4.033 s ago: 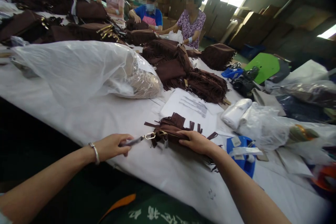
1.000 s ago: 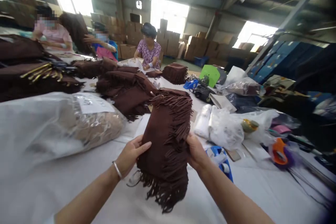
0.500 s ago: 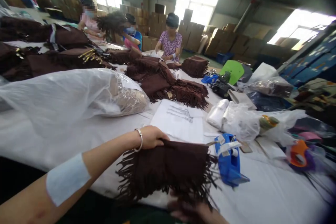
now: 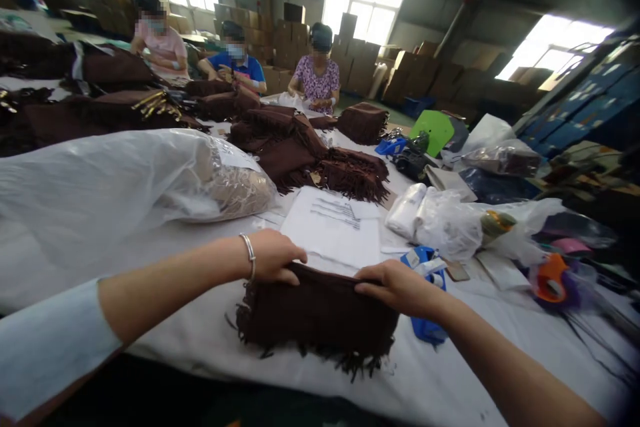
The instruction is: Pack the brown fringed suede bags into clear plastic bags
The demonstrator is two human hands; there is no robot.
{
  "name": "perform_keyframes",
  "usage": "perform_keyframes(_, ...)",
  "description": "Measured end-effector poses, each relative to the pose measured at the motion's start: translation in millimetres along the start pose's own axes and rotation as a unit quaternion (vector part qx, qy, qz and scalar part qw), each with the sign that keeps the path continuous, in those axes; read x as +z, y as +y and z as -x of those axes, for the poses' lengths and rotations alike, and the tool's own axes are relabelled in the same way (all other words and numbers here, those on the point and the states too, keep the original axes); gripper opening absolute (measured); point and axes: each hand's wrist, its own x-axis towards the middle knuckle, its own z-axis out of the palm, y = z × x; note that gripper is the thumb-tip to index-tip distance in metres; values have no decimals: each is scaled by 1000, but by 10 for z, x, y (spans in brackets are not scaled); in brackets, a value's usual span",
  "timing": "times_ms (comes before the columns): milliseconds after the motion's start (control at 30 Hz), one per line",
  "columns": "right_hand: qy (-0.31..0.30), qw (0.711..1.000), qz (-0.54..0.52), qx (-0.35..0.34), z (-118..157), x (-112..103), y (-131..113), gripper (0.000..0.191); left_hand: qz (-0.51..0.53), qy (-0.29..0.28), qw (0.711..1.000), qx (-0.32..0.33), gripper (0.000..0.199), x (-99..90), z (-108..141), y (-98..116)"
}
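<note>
A dark brown fringed cloth [image 4: 320, 313], folded into a rectangle, is held at the near edge of the white-covered table [image 4: 210, 320]. My left hand [image 4: 275, 257], with a silver bangle at its wrist, pinches the cloth's upper left edge. At the upper right edge, my right hand [image 4: 395, 287] grips it between thumb and fingers. Fringe hangs along the bottom and left side. Just beyond the cloth lies a stack of printed white plastic bags [image 4: 335, 227]. Partly behind my right forearm stands a blue tape dispenser [image 4: 427, 330].
A large clear plastic bag [image 4: 100, 180] spreads across the left. Brown fringed pieces [image 4: 280, 140] are piled further back. Rolled plastic bags [image 4: 407, 210] and an orange tape dispenser [image 4: 553, 278] lie at right. Three people [image 4: 317, 77] work across the table, with cardboard boxes [image 4: 290, 47] behind.
My right hand has come up from below the cloth to its upper right edge and grips it. The cloth's side fringe is now mostly tucked in. The view has shifted slightly.
</note>
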Motion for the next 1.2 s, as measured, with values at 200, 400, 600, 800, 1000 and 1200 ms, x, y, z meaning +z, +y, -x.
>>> perform_keyframes(200,42,995,93,16,-113,-242,105,25,68,-38,995,-68,17,93,-66,-538)
perform_keyframes(400,221,955,199,-13,-7,-306,150,25,-54,139,981,-125,30,-323,75,-455)
perform_keyframes(600,280,932,214,-80,210,992,154,43,-46,239,961,-129,27,675,626,92)
perform_keyframes(800,216,964,144,-61,240,2254,369,52,107,158,955,-228,28,2105,843,615)
perform_keyframes(1000,57,994,64,-64,189,1841,246,37,298,186,894,-276,23,2224,1022,665)
perform_keyframes(1200,16,989,-29,-143,-387,1734,-469,40,523,101,806,-260,36,2031,994,760)
